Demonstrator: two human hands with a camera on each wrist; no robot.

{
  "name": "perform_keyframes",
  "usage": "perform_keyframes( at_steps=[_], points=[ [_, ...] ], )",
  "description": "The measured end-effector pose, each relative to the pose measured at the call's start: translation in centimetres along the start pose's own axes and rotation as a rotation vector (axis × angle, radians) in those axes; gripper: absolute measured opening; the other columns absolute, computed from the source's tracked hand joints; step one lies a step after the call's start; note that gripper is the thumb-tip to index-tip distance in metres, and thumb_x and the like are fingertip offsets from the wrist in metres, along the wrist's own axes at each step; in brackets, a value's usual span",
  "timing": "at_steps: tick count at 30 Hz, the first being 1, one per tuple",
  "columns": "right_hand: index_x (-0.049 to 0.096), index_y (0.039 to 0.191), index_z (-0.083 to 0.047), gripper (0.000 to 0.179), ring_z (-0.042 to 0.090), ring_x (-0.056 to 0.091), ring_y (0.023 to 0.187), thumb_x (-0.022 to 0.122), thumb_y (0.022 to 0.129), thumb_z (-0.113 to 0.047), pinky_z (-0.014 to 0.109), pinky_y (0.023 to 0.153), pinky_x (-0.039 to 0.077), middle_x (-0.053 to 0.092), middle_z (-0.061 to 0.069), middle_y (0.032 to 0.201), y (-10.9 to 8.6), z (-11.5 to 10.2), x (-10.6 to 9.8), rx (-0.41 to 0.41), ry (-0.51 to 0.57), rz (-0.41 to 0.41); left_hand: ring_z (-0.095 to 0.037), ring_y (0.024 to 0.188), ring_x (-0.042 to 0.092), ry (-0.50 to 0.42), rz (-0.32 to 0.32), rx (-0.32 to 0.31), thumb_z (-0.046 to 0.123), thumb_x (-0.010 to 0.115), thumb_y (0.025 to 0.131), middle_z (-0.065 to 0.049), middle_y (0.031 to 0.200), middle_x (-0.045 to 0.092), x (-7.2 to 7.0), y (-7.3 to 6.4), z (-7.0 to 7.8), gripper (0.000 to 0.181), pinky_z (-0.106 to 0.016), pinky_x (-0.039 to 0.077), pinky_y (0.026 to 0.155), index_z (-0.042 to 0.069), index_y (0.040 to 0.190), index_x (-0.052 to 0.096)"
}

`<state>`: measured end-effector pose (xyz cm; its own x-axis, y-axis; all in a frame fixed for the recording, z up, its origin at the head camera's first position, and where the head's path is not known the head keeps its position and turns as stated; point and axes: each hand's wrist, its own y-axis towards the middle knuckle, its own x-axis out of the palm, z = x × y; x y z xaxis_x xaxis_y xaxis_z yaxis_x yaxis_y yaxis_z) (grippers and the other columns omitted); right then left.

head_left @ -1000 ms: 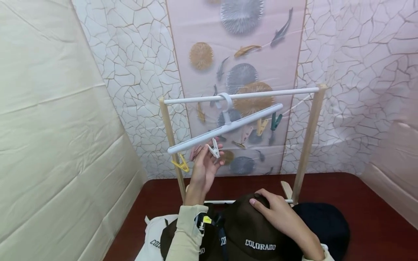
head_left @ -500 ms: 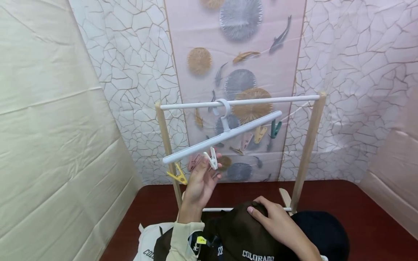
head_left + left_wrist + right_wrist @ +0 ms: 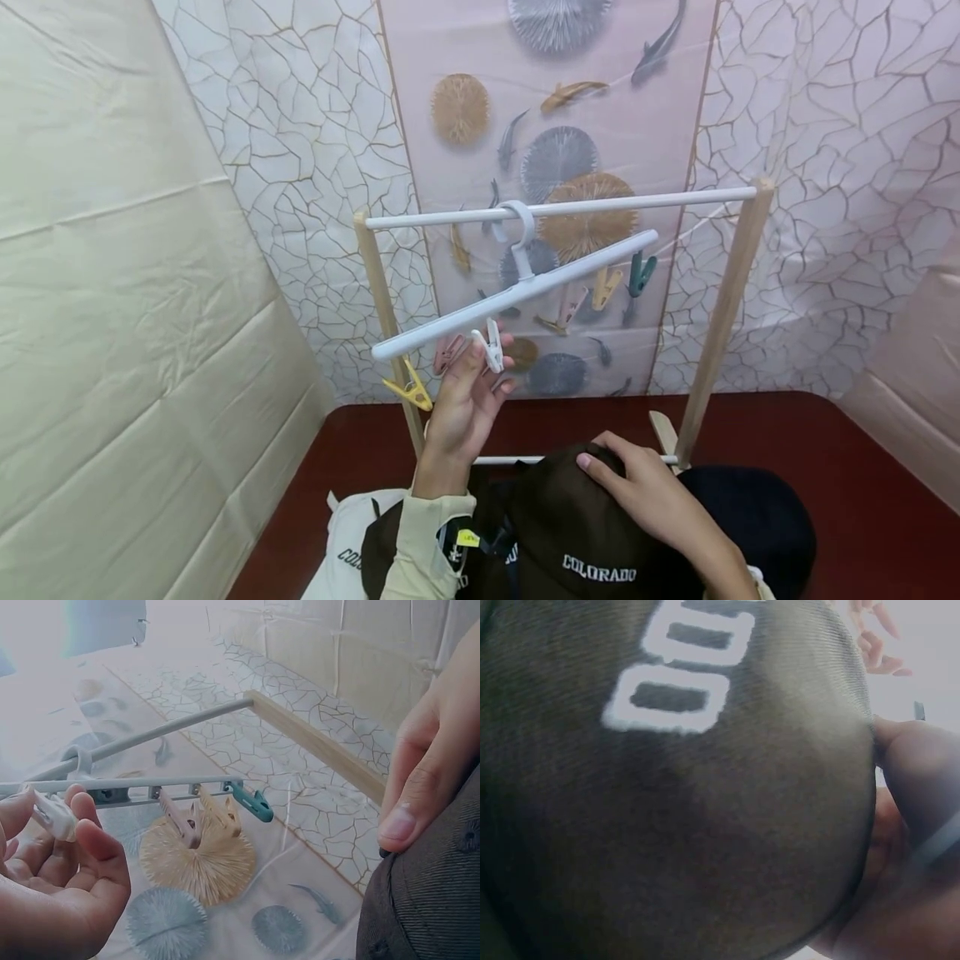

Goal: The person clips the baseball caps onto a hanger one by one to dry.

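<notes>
A white hanger (image 3: 480, 311) hangs tilted from a rod, its left end low. My left hand (image 3: 465, 412) reaches up under its bar and pinches a white clothespin clip (image 3: 492, 347) between thumb and fingers; the left wrist view shows the clip (image 3: 54, 816) up close. Left of it hang a pink clip (image 3: 447, 355) and a yellow clip (image 3: 411, 389). At the higher right end are another pink clip, a pale yellow clip (image 3: 606, 289) and a green clip (image 3: 642, 273). My right hand (image 3: 656, 496) grips the crown of a brown COLORADO cap (image 3: 562, 517), thumb in front, some fingers hidden behind.
The rack's white rod (image 3: 637, 202) spans two wooden posts, the right post (image 3: 720, 333) standing on a foot. Around the held cap lie a dark navy cap (image 3: 757, 525), a white cap (image 3: 356, 521) and more brown cap fabric, all on a dark red table (image 3: 795, 433).
The head view tilts a little, shifting the whole scene up and down. Both hands keep their holds on the white clip and the brown cap, and the hanger stays tilted.
</notes>
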<state>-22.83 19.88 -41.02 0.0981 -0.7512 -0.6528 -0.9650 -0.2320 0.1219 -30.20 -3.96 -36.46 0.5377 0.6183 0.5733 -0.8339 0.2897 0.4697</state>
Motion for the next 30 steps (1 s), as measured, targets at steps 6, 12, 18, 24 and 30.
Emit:
perform_keyframes(
  at_steps=[6,12,18,24,30],
  points=[
    [0.066,0.107,-0.016,0.028,0.011,0.060,0.079,0.062,0.106,-0.043,0.029,0.069,0.046,0.066,-0.003,0.092,0.3,-0.9,-0.4,-0.043,0.030,0.014,-0.008,0.100,0.063,0.016,0.025,0.013,0.024,0.043,0.116,0.005,0.119,0.070,0.2,0.3,0.7,0.033,-0.020,0.047,0.075,0.008,0.141,0.057],
    [0.068,0.110,-0.016,0.022,0.008,0.061,0.085,0.061,0.108,-0.037,0.028,0.071,0.047,0.068,-0.002,0.101,-0.5,-0.2,-1.0,-0.069,0.051,-0.025,-0.007,0.101,0.063,0.013,0.025,0.000,0.025,0.044,0.115,0.006,0.120,0.069,0.3,0.0,-0.1,0.033,-0.021,0.046,0.076,0.007,0.141,0.056],
    [0.066,0.114,-0.012,0.025,0.012,0.064,0.091,0.056,0.111,-0.034,0.029,0.074,0.050,0.068,0.005,0.106,-1.0,0.1,-1.7,-0.108,0.168,-0.124,-0.007,0.102,0.063,-0.003,0.029,-0.005,0.029,0.053,0.112,0.006,0.120,0.070,0.2,0.0,-0.3,0.035,-0.020,0.047,0.076,0.009,0.140,0.059],
    [0.065,0.116,-0.009,0.026,0.016,0.064,0.098,0.055,0.112,-0.032,0.031,0.078,0.053,0.066,0.012,0.111,-1.5,-0.7,-2.5,-0.132,0.260,-0.179,-0.007,0.101,0.063,-0.014,0.032,-0.012,0.032,0.061,0.108,0.005,0.117,0.071,0.0,0.3,-0.1,0.032,-0.020,0.048,0.076,0.013,0.133,0.065],
    [0.067,0.119,-0.009,0.024,0.016,0.065,0.101,0.054,0.112,-0.029,0.031,0.080,0.054,0.066,0.012,0.116,-1.3,-1.4,-2.9,-0.148,0.266,-0.213,-0.007,0.099,0.064,-0.022,0.043,0.011,0.033,0.061,0.108,0.005,0.117,0.070,0.1,0.3,-0.3,0.035,-0.021,0.047,0.075,0.010,0.135,0.063]
  ],
)
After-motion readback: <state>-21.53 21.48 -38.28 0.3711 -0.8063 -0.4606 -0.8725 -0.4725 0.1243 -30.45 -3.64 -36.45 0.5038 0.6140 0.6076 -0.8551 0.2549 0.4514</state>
